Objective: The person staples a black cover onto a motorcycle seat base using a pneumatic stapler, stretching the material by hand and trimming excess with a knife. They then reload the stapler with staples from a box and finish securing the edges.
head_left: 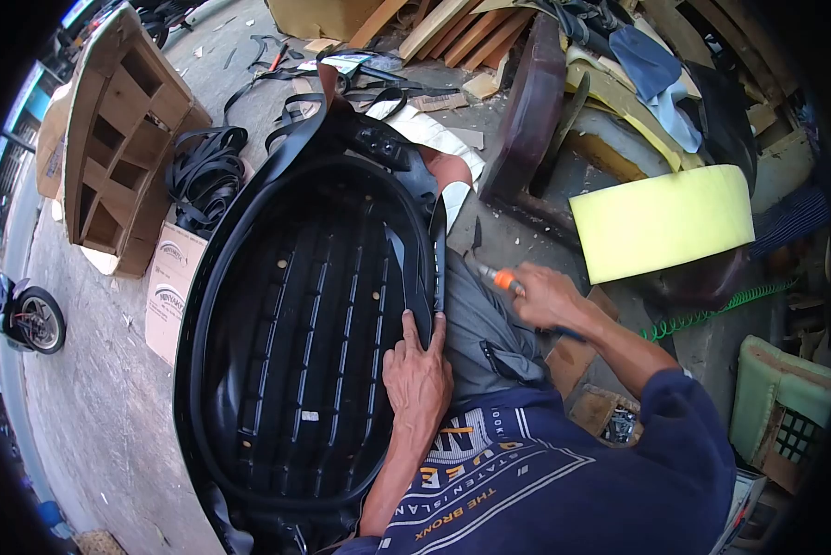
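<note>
An upside-down motorcycle seat with a black ribbed plastic base (291, 370) lies along my left side, its black cover standing up round the edge. My left hand (417, 375) rests on its right rim, two fingers stretched forward onto a black strip (415, 277) there. The other fingers are bent, and the thumb is hidden. To the right, above my grey-trousered leg (485, 333), my right hand (545, 298) is wrapped round the orange grip of a hammer (502, 278). Its narrow dark head points away from me, apart from the seat.
Coiled black straps (207, 176) and a cardboard box (175, 287) lie left of the seat, near a wooden frame (129, 139). Yellow foam (665, 222) sits at right, above a green coiled hose (712, 314). Wood pieces (462, 32) are piled ahead. A motorcycle (27, 314) stands far left.
</note>
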`<state>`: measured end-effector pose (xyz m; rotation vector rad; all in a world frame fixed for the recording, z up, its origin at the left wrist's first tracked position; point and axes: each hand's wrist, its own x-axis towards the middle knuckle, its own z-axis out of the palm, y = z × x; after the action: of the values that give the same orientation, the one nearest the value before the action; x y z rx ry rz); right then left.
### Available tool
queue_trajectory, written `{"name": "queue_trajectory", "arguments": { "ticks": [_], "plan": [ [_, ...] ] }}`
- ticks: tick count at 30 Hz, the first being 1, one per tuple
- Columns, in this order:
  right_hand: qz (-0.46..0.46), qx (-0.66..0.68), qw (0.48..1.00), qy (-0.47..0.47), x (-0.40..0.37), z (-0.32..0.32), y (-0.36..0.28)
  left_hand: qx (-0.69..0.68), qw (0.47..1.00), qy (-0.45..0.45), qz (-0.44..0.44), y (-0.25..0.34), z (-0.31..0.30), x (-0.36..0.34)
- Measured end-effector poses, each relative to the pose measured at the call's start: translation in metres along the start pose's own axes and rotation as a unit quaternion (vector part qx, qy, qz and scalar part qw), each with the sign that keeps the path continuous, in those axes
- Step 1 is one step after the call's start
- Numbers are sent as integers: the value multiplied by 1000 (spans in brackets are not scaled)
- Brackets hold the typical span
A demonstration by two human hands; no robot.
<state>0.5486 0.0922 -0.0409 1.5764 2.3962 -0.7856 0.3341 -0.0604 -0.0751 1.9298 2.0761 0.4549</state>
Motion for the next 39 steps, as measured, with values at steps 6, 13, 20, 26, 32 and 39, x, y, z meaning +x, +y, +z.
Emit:
{"name": "queue_trajectory", "arguments": {
  "ticks": [6,13,20,26,32,39],
  "plan": [
    [150,-135,979,-37,150,122,95,-1,1000,-20,-24,4,-4,2],
    [268,143,923,235,270,214,99,41,999,-22,-17,4,-3,1],
    [129,161,967,149,216,178,109,30,998,-25,-58,8,3,8],
    [-108,355,913,171,72,74,18,37,998,-12,-52,5,3,10],
    [-175,105,971,127,22,45,-37,27,999,4,-28,1,6,7],
    [-124,-20,991,39,27,23,-61,23,999,4,-33,2,6,5]
  ]
}}
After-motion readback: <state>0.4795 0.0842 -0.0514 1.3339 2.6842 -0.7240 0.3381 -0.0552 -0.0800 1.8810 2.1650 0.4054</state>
